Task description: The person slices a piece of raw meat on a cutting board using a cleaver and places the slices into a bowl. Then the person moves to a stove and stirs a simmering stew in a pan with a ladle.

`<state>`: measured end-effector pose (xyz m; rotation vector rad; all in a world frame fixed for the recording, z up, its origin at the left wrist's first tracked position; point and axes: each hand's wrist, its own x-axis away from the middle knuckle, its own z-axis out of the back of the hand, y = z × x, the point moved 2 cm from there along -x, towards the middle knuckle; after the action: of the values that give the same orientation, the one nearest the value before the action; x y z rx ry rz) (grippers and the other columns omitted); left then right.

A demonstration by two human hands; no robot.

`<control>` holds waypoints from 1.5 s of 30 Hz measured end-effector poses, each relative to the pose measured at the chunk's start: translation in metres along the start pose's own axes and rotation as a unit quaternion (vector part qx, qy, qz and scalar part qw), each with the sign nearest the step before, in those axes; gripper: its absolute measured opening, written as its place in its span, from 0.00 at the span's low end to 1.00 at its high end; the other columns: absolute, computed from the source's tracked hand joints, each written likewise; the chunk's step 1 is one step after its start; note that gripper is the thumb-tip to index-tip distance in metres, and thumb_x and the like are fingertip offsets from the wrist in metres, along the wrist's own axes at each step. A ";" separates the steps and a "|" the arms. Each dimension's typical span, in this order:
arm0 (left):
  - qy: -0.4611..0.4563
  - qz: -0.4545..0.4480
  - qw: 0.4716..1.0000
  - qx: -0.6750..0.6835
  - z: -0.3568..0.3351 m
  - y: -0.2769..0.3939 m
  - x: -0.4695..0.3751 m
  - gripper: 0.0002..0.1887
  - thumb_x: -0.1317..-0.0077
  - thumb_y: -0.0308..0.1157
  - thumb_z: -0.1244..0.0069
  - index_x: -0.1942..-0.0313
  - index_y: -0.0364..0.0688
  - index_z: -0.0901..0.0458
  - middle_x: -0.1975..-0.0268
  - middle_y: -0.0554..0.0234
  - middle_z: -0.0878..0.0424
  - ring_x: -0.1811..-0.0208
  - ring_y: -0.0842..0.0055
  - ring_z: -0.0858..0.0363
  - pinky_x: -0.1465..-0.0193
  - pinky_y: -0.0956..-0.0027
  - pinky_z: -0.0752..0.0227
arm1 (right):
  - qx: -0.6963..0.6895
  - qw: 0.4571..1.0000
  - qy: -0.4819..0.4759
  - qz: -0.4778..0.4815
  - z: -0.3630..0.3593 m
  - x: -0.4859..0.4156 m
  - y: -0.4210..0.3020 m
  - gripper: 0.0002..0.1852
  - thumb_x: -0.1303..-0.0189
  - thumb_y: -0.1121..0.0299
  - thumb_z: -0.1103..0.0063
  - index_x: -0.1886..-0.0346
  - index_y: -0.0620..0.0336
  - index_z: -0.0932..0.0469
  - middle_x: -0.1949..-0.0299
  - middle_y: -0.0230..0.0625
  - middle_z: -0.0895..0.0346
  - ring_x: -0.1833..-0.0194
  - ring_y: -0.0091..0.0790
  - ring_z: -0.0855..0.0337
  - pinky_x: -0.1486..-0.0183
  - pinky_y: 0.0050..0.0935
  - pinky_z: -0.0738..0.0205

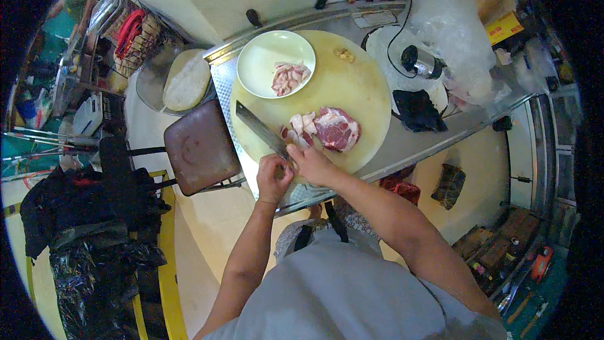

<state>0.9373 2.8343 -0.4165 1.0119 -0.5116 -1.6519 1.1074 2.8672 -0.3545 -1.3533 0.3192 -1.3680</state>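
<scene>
My right hand (312, 165) is closed around a broad-bladed kitchen knife (260, 125), its blade pointing away to the upper left. Beside it, my left hand (273, 177) has curled fingers close to the knife's near end; whether it pinches anything is hidden. Both hands are over the near edge of a round, pale yellow cutting board (373, 104). Just beyond the blade lie cut meat slices (301, 125), against a larger chunk of raw red meat (337, 130) with white fat. A white plate (257, 66) on the board's far left holds more slices (289, 78).
Ginger-like pieces (344, 55) sit at the board's far side. To the right on the metal-edged table (420, 148) are a black cloth (417, 111), a corded silver-and-black appliance (421, 62) and clear plastic bags (457, 33). A brown padded chair (202, 146) stands at the left.
</scene>
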 end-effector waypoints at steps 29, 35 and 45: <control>-0.009 0.004 1.000 -0.005 -0.001 -0.002 0.000 0.12 0.45 0.21 0.40 0.61 0.39 0.22 0.58 0.51 0.19 0.55 0.58 0.18 0.50 0.61 0.21 | -0.156 0.980 -0.027 -0.124 0.000 0.100 0.043 0.33 0.18 0.43 0.61 0.72 0.61 0.26 0.81 0.34 0.29 0.76 0.36 0.27 0.67 0.42 0.30; -0.013 0.014 1.000 -0.009 -0.001 -0.002 0.000 0.12 0.45 0.21 0.39 0.61 0.40 0.21 0.58 0.54 0.18 0.57 0.60 0.18 0.51 0.62 0.21 | -0.225 0.944 -0.103 -0.217 0.005 0.115 0.049 0.30 0.18 0.42 0.61 0.72 0.56 0.30 0.81 0.26 0.34 0.79 0.29 0.32 0.72 0.37 0.35; -0.010 0.035 0.999 0.001 -0.002 0.002 -0.005 0.13 0.44 0.21 0.40 0.58 0.40 0.20 0.59 0.54 0.19 0.57 0.58 0.20 0.51 0.59 0.22 | -0.191 0.975 -0.029 -0.106 0.002 0.097 0.052 0.29 0.18 0.41 0.62 0.70 0.53 0.32 0.82 0.23 0.38 0.83 0.20 0.39 0.79 0.26 0.42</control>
<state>0.9402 2.8384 -0.4147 0.9697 -0.5565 -1.6007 1.1634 2.7725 -0.3457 -1.7836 0.4227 -1.4905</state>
